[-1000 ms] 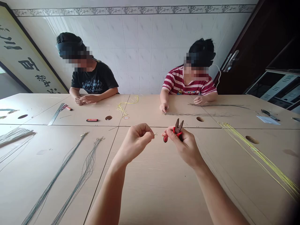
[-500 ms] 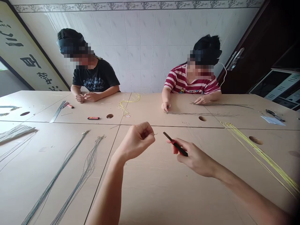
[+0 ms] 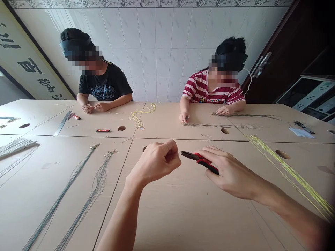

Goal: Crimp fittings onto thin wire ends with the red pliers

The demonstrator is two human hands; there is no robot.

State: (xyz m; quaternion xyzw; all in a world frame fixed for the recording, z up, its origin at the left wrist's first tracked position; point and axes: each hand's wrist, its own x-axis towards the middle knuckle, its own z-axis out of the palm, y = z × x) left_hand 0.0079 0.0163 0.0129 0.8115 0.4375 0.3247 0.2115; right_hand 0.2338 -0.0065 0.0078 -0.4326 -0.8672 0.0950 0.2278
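Observation:
My left hand (image 3: 159, 162) is closed in a pinch above the middle of the table (image 3: 183, 216). A tiny thin end pokes out past its fingertips; the rest of what it holds is hidden. My right hand (image 3: 227, 170) grips pliers (image 3: 205, 163) with red and black handles. Their dark jaws point left, and the tips meet or nearly meet the thin end at my left fingers. To the left lie two bundles of grey-green cords (image 3: 65, 190) with small metal bits at their far ends.
Yellow cords (image 3: 285, 167) lie at the right. Across the table sit two people, one in a black shirt (image 3: 104, 83), one in a striped shirt (image 3: 213, 85). A steel ruler (image 3: 62, 123), a red and black marker-like stick (image 3: 103, 130) and round table holes (image 3: 282, 154) are also there.
The pliers have turned so their side shows, and their tips now come up to the thin end at my left fingers. My left hand has shifted slightly right.

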